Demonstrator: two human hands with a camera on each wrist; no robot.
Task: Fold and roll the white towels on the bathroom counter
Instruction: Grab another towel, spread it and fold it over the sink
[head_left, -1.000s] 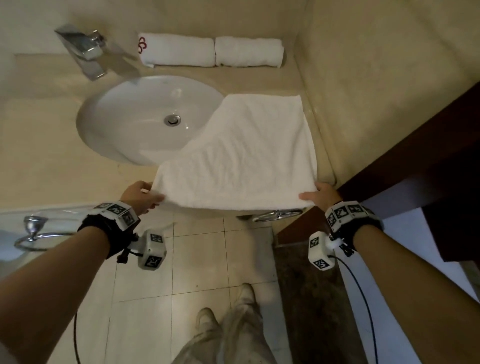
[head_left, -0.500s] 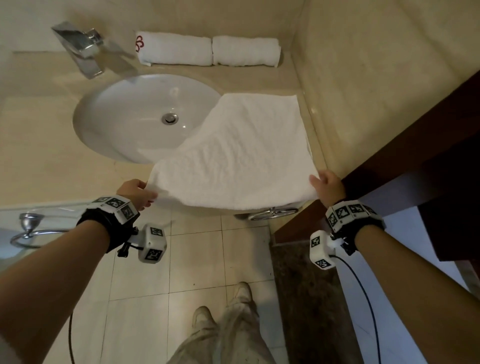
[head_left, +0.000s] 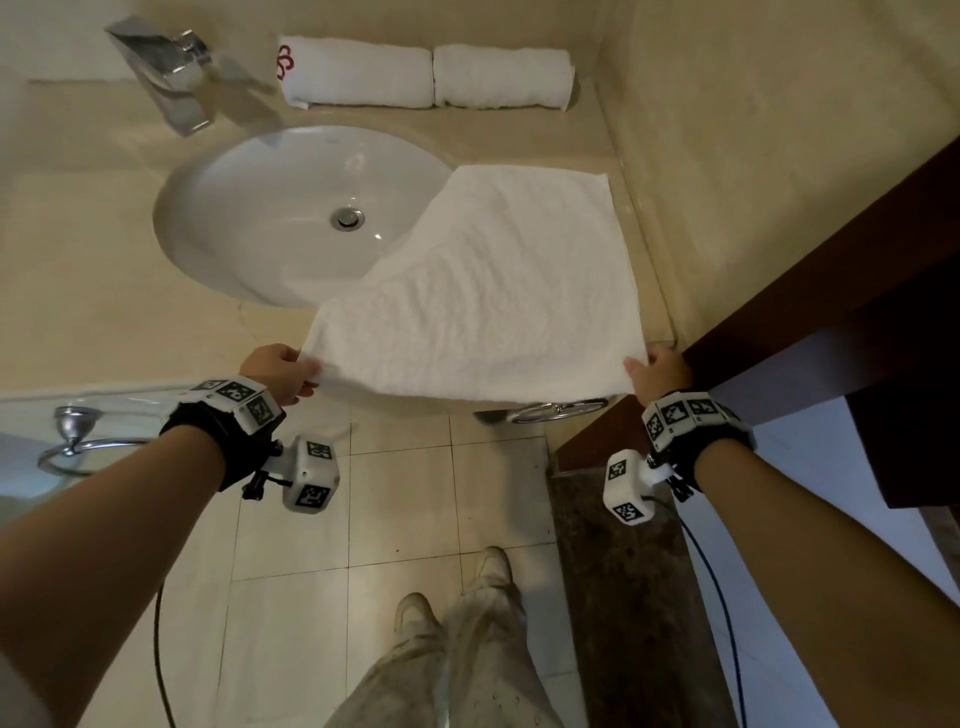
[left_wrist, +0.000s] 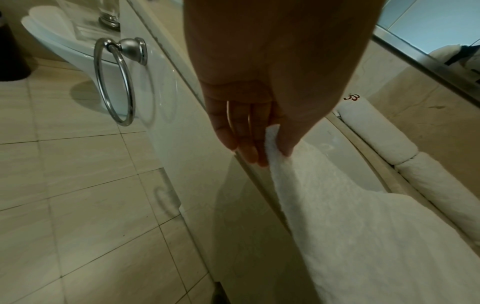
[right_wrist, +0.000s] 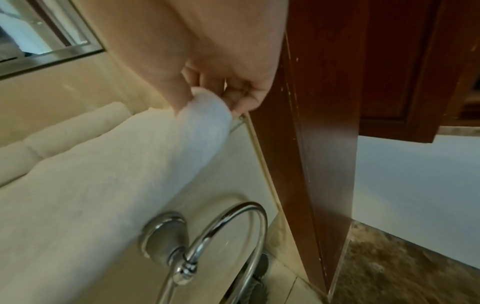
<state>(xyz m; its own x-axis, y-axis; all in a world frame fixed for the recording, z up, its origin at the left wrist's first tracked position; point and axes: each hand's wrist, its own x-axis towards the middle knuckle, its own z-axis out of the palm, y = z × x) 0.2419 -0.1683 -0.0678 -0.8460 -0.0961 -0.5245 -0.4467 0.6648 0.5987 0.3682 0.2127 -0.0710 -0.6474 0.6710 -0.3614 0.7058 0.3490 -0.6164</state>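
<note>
Since a second ago we have lifted the towel's (head_left: 483, 306) near edge; our left hand (head_left: 278, 371) and right hand (head_left: 660, 371) each pinch a near corner, its far part lying beside the sink (head_left: 249, 208) on the surface (head_left: 78, 249).

A bathroom: sink (head_left: 291, 218), faucet (head_left: 166, 67), towel ring (left_wrist: 114, 80).

towel (head_left: 483, 291) hides sink (head_left: 270, 208) rim, counter edge

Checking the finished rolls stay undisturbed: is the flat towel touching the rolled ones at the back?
Apart. The head view shows bare counter between the flat towel's far edge and the rolled towels against the wall.
</note>
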